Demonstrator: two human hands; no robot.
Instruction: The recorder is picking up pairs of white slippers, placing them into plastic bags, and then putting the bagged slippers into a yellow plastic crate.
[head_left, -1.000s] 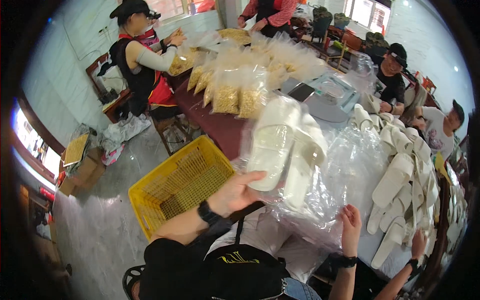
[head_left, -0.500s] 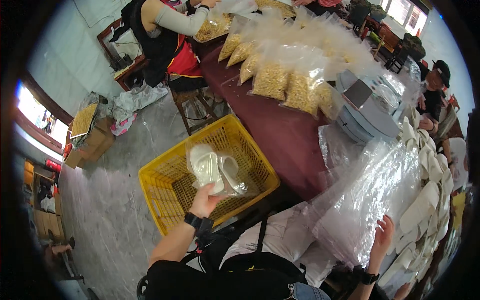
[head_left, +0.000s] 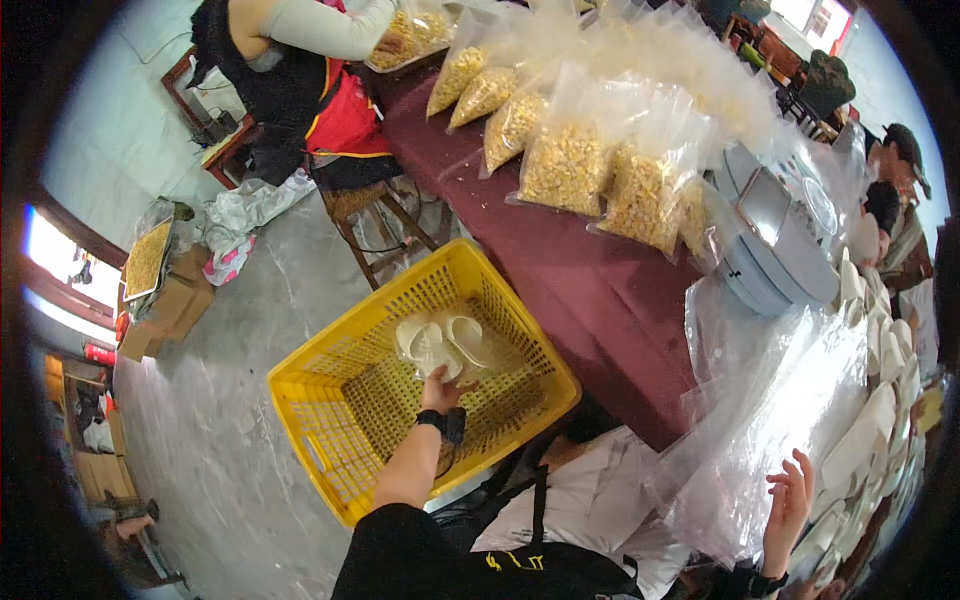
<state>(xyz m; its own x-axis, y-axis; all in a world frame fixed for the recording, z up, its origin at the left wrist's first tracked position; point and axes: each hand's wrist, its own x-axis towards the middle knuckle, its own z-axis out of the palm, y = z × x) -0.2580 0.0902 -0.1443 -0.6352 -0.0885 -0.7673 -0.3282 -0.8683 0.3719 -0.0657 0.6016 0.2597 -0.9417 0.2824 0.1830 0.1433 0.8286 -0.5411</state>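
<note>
Yellow plastic basket (head_left: 330, 400) is sitting on the grey floor beside the long edge of the maroon surface (head_left: 580, 290). Inside it, near the corner closest to the surface, a bagged pair of white slippers (head_left: 445, 342) is lying, and the left hand (head_left: 440, 388) is gripping the bag from below, fingers curled around it, a black watch on the wrist. The right hand (head_left: 790, 500) is hovering with its fingers spread open against a pile of clear plastic bags (head_left: 770, 420) at the near end of the surface. Bags of yellow snacks (head_left: 570, 165) are standing in a row along the surface's middle. A person in a red apron (head_left: 340, 110) is sitting at the far edge, handling another snack bag.
</note>
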